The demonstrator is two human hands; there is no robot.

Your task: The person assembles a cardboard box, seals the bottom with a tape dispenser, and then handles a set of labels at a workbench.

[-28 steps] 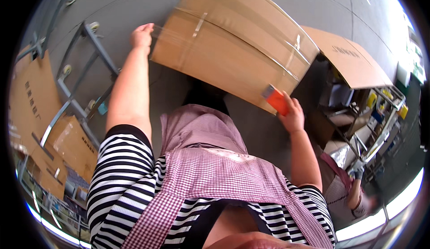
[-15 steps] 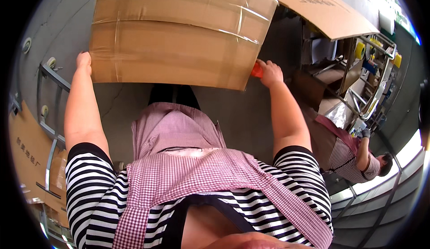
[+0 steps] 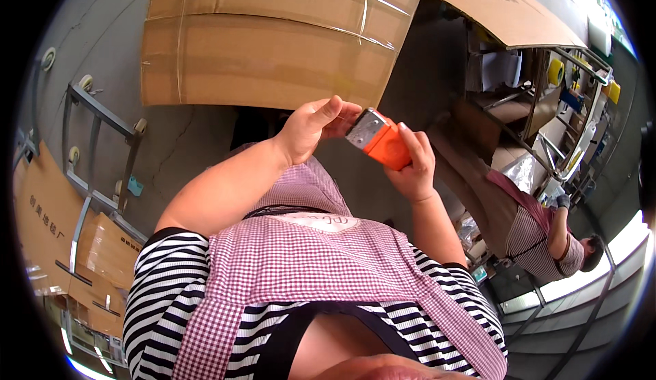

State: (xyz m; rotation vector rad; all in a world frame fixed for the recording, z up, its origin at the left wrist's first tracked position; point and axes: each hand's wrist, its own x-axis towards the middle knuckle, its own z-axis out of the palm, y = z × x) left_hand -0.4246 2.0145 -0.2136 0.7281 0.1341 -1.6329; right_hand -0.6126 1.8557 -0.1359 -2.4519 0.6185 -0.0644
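Observation:
My right hand is closed around an orange hand tool with a silver metal end carrying small round marks; I cannot make out its exact kind. The metal end points up and left, toward my left hand. That hand holds nothing, thumb raised and fingers stretched out beside the metal end; whether they touch it I cannot tell. Just beyond both hands stands a large brown cardboard box with clear tape along its seams and edges. Neither hand grips the box.
Metal trolley frames with wheels and flat cardboard stand at left. A cardboard sheet lies at the upper right, over a cart of tools and tape rolls. A co-worker stands at right.
My left hand has let go of the box's left side and come right, to the middle. My right hand has drawn back from the box's right corner, bringing the orange tool into full view.

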